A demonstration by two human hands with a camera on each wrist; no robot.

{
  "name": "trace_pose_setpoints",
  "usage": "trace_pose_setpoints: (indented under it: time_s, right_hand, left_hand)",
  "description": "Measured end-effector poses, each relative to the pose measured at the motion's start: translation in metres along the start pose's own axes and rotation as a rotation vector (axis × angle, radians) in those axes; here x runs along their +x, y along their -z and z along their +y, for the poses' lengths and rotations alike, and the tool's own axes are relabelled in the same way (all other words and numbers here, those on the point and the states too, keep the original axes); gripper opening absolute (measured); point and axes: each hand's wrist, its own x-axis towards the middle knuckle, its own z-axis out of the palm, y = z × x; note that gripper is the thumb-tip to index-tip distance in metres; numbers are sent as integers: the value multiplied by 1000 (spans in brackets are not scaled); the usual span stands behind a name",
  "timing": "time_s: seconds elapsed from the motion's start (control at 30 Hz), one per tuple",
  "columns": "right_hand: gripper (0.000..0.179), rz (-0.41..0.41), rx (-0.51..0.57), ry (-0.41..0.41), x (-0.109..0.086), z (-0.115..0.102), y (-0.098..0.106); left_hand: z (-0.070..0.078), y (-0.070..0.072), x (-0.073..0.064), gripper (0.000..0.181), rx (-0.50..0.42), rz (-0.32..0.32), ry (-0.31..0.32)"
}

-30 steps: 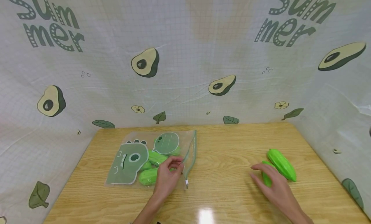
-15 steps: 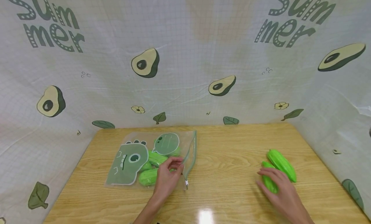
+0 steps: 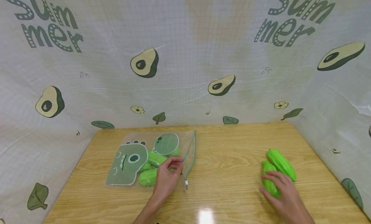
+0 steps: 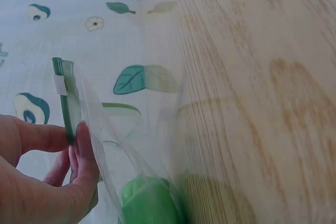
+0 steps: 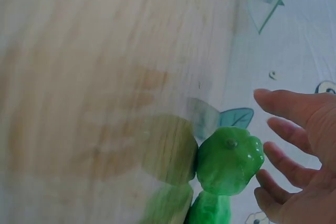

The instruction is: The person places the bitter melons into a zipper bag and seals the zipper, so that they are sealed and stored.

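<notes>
A clear zip bag (image 3: 128,163) with a green monster print lies on the left of the table. Inside it are several bright green ridged vegetables (image 3: 147,177). My left hand (image 3: 168,175) pinches the bag's mouth by its green zip strip (image 4: 66,108), with the white slider (image 4: 60,85) just beyond the fingertips. On the right lie two ridged green gourd-like vegetables, the farther one (image 3: 281,164) beside the nearer one (image 3: 271,187). My right hand (image 3: 282,191) hovers around the nearer vegetable, fingers spread and loosely bent. In the right wrist view those fingers look apart from it.
The wooden table (image 3: 223,166) runs between the bag and the two loose vegetables. A pale printed cloth (image 3: 185,88) rises behind the table and along both sides.
My right hand has shifted a little to the right and toward me over the nearer vegetable, uncovering more of it. The left hand and the bag stay in place.
</notes>
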Motion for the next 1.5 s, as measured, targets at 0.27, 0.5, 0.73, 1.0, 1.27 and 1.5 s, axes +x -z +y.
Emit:
trace_pose_setpoints:
  time_s: [0.27, 0.5, 0.73, 1.0, 1.27, 1.5]
  right_hand:
    - [69, -17, -28, 14, -7, 6, 1]
    - [76, -28, -55, 35, -9, 12, 1]
    - [77, -39, -96, 79, -11, 16, 2]
    - [77, -32, -140, 150, -14, 20, 0]
    - [77, -51, -157, 191, -14, 19, 3]
    - [77, -55, -137, 202, -9, 21, 8]
  left_hand:
    - [0, 1, -1, 17, -4, -5, 0]
    - [0, 1, -1, 17, -5, -3, 1]
    - [0, 1, -1, 17, -3, -2, 0]
    - [0, 1, -1, 17, -13, -2, -1]
    - [0, 1, -1, 18, -7, 5, -8]
    - [0, 2, 0, 17, 0, 5, -13]
